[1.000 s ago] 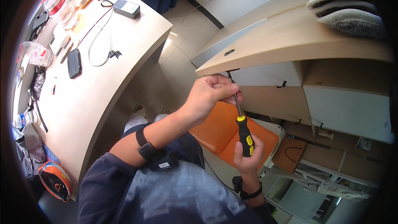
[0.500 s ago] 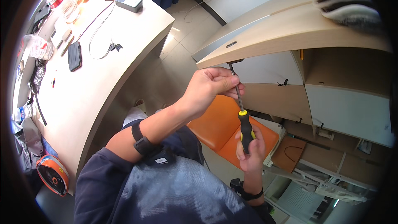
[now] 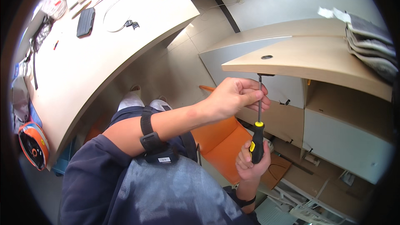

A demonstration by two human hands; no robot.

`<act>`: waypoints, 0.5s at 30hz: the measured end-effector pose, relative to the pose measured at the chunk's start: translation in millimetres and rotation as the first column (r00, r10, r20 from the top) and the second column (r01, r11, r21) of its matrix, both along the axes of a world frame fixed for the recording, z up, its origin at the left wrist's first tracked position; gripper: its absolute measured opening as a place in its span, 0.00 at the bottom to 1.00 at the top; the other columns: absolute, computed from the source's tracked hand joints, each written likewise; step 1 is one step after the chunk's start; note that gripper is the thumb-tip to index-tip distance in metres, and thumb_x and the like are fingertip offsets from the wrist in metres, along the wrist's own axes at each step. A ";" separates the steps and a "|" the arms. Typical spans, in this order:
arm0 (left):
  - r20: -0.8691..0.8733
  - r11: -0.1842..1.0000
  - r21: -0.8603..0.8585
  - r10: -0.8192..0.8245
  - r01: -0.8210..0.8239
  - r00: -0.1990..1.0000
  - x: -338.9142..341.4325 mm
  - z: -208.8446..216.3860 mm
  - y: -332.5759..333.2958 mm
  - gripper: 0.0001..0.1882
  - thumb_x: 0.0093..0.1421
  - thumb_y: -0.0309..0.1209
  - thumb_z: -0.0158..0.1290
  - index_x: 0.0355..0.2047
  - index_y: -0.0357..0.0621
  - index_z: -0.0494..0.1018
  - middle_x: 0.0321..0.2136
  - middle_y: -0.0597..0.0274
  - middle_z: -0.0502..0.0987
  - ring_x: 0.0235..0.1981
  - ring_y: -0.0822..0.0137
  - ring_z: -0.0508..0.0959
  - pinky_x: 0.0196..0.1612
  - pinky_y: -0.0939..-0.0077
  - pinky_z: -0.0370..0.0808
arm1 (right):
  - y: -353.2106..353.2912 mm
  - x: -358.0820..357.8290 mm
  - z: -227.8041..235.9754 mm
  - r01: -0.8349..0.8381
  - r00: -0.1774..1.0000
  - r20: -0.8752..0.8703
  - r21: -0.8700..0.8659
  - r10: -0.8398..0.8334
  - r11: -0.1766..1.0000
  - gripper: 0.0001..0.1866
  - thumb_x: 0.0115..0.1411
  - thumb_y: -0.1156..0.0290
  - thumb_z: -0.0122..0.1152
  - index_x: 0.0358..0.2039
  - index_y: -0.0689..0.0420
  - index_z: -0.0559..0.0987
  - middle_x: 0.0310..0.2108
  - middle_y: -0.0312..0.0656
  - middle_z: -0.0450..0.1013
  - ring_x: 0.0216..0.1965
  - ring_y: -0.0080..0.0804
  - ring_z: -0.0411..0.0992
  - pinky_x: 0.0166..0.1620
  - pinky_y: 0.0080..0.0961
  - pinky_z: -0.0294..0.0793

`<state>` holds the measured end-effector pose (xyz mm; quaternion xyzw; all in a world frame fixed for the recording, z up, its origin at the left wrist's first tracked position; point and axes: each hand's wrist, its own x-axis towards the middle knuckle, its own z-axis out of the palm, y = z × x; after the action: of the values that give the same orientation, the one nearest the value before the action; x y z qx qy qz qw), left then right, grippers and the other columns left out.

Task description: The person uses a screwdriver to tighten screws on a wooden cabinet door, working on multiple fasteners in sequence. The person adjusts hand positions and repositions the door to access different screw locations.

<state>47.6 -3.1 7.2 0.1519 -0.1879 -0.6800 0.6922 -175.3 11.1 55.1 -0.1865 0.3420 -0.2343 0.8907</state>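
Desk (image 3: 112,58) stretches well to the left of the screwdriver (image 3: 258,131), bearing a black case (image 3: 86,22) and, closer to the screwdriver, a small black clip (image 3: 135,25). An orange chair (image 3: 216,141) sits left of the screwdriver and lower than it. Just left of the screwdriver, the left hand (image 3: 235,96) reaches across, thumb and fingers pinched narrow on the shaft (image 3: 260,112). The screwdriver points up, its upper end at a dark fitting (image 3: 266,74) under the edge of the board (image 3: 300,56); whether that end is seated in a screw is too small to tell. At the screwdriver's lower end, the right hand (image 3: 252,166) is closed round the handle (image 3: 258,139). To do this well, the left pinch should be a loose guide that stops sway yet lets the shaft spin, while the right hand pushes straight along the shaft and turns in short, even twists. Because the work is from below, upward pressure probably matters as much as the turning; any tilt could let the end slip off the fitting. Right of the screwdriver are the cabinet (image 3: 346,139) and, farthest from it, grey cushions (image 3: 371,48) stacked on the board.
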 end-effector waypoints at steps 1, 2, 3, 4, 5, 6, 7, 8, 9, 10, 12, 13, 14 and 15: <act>0.016 0.999 0.034 0.008 -0.009 1.000 3.3 4.9 2.1 0.12 0.63 0.29 0.47 0.41 0.30 0.69 0.34 0.51 0.77 0.37 0.64 0.78 0.44 0.72 0.75 | 3.1 5.2 5.5 0.033 0.993 -0.114 -0.068 -0.040 0.997 0.31 0.64 0.45 0.33 0.42 0.67 0.67 0.21 0.43 0.66 0.08 0.17 0.51 0.10 0.13 0.48; 0.031 0.998 0.067 0.014 -0.016 0.999 4.8 7.2 3.4 0.11 0.63 0.29 0.48 0.40 0.30 0.69 0.33 0.51 0.78 0.36 0.65 0.79 0.43 0.72 0.76 | 5.7 8.3 8.1 0.058 0.971 -0.222 -0.141 -0.088 0.988 0.32 0.64 0.44 0.32 0.42 0.67 0.67 0.20 0.44 0.66 0.07 0.17 0.50 0.10 0.14 0.47; 0.013 0.996 0.071 0.045 -0.046 0.999 3.8 5.9 3.5 0.11 0.62 0.29 0.50 0.38 0.30 0.71 0.30 0.53 0.78 0.33 0.66 0.79 0.39 0.75 0.77 | 7.6 8.3 7.3 0.037 0.951 -0.291 -0.238 -0.108 0.971 0.27 0.65 0.50 0.40 0.44 0.67 0.65 0.24 0.44 0.67 0.09 0.17 0.53 0.11 0.13 0.50; 0.023 0.995 0.089 0.045 -0.047 0.999 3.6 6.3 3.4 0.11 0.61 0.29 0.50 0.37 0.30 0.71 0.30 0.53 0.78 0.33 0.67 0.79 0.39 0.76 0.77 | 10.9 12.2 4.7 -0.036 0.904 -0.392 -0.471 -0.172 0.881 0.25 0.64 0.53 0.44 0.45 0.67 0.65 0.25 0.44 0.67 0.10 0.16 0.54 0.11 0.12 0.51; 0.033 0.993 0.106 0.044 -0.047 0.998 3.9 7.4 3.8 0.11 0.61 0.29 0.51 0.37 0.30 0.71 0.30 0.53 0.78 0.33 0.68 0.79 0.38 0.76 0.77 | 16.7 18.1 0.2 -0.138 0.848 -0.463 -0.663 -0.259 0.736 0.23 0.63 0.56 0.47 0.45 0.67 0.64 0.27 0.44 0.68 0.10 0.16 0.56 0.12 0.12 0.52; 0.043 0.991 0.124 0.042 -0.047 0.998 3.7 7.8 4.0 0.11 0.61 0.29 0.51 0.37 0.30 0.71 0.30 0.54 0.78 0.33 0.68 0.79 0.38 0.77 0.77 | 20.8 21.6 -2.7 -0.257 0.787 -0.501 -0.797 -0.360 0.547 0.22 0.63 0.60 0.50 0.46 0.66 0.64 0.28 0.44 0.68 0.11 0.16 0.57 0.12 0.12 0.53; 0.042 0.991 0.123 0.045 -0.050 0.998 3.6 7.9 3.5 0.11 0.61 0.29 0.51 0.37 0.30 0.71 0.30 0.54 0.78 0.32 0.69 0.79 0.37 0.77 0.77 | 23.1 20.0 -3.2 -0.361 0.726 -0.541 -0.825 -0.424 0.434 0.19 0.60 0.68 0.55 0.46 0.66 0.63 0.33 0.44 0.68 0.13 0.16 0.59 0.14 0.12 0.56; 0.042 0.991 0.122 0.048 -0.053 0.998 3.1 8.0 3.2 0.11 0.61 0.29 0.51 0.36 0.30 0.71 0.30 0.54 0.78 0.32 0.69 0.79 0.37 0.78 0.77 | 21.8 16.4 -5.2 -0.429 0.697 -0.561 -0.825 -0.447 0.367 0.19 0.61 0.68 0.54 0.46 0.66 0.63 0.33 0.44 0.68 0.12 0.16 0.59 0.14 0.12 0.55; 0.042 0.991 0.122 0.049 -0.054 0.998 3.0 7.7 3.2 0.11 0.61 0.29 0.51 0.36 0.30 0.71 0.29 0.55 0.79 0.32 0.70 0.79 0.37 0.78 0.77 | 19.1 11.8 -8.3 -0.495 0.666 -0.577 -0.816 -0.472 0.299 0.18 0.61 0.67 0.53 0.46 0.65 0.63 0.33 0.44 0.68 0.12 0.16 0.58 0.14 0.11 0.55; 0.059 0.991 0.119 0.047 -0.054 0.997 3.6 6.9 3.3 0.11 0.61 0.29 0.51 0.37 0.31 0.71 0.30 0.55 0.78 0.33 0.70 0.79 0.38 0.78 0.77 | 18.1 10.8 -10.1 -0.553 0.637 -0.586 -0.800 -0.501 0.232 0.18 0.62 0.67 0.52 0.46 0.65 0.63 0.32 0.45 0.68 0.12 0.16 0.57 0.14 0.11 0.54; 0.094 0.992 0.116 0.040 -0.051 0.995 5.3 4.7 3.0 0.12 0.62 0.30 0.50 0.38 0.31 0.71 0.31 0.56 0.78 0.34 0.70 0.79 0.39 0.77 0.76 | 19.6 17.7 -3.3 -0.314 0.769 -0.548 -0.773 -0.331 0.551 0.17 0.62 0.66 0.51 0.45 0.65 0.64 0.31 0.47 0.69 0.11 0.16 0.56 0.14 0.13 0.55; 0.093 0.995 0.085 0.037 -0.045 0.995 6.3 3.1 2.7 0.12 0.63 0.31 0.49 0.40 0.31 0.70 0.33 0.55 0.78 0.36 0.69 0.78 0.41 0.76 0.76 | 20.3 21.4 -0.2 -0.196 0.830 -0.493 -0.695 -0.260 0.692 0.16 0.62 0.66 0.50 0.44 0.65 0.65 0.30 0.48 0.69 0.11 0.16 0.56 0.14 0.13 0.55; 0.092 0.998 0.054 0.034 -0.039 0.995 6.9 0.7 2.3 0.13 0.63 0.31 0.47 0.42 0.31 0.69 0.34 0.55 0.78 0.37 0.69 0.78 0.42 0.76 0.75 | 20.5 20.5 0.0 -0.130 0.866 -0.453 -0.613 -0.211 0.779 0.17 0.63 0.64 0.48 0.44 0.65 0.65 0.30 0.47 0.69 0.11 0.16 0.55 0.14 0.13 0.54; 0.090 0.999 0.024 0.032 -0.034 0.995 7.8 -0.9 1.8 0.14 0.64 0.32 0.46 0.44 0.31 0.68 0.36 0.54 0.77 0.38 0.69 0.78 0.44 0.75 0.75 | 20.7 17.9 0.3 -0.071 0.899 -0.404 -0.516 -0.169 0.854 0.17 0.64 0.62 0.46 0.43 0.65 0.65 0.29 0.47 0.68 0.10 0.16 0.54 0.13 0.13 0.53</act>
<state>55.4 -1.3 6.3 0.1943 -0.2076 -0.6634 0.6921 -157.4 31.8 55.3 -0.4578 0.4608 -0.2931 0.7016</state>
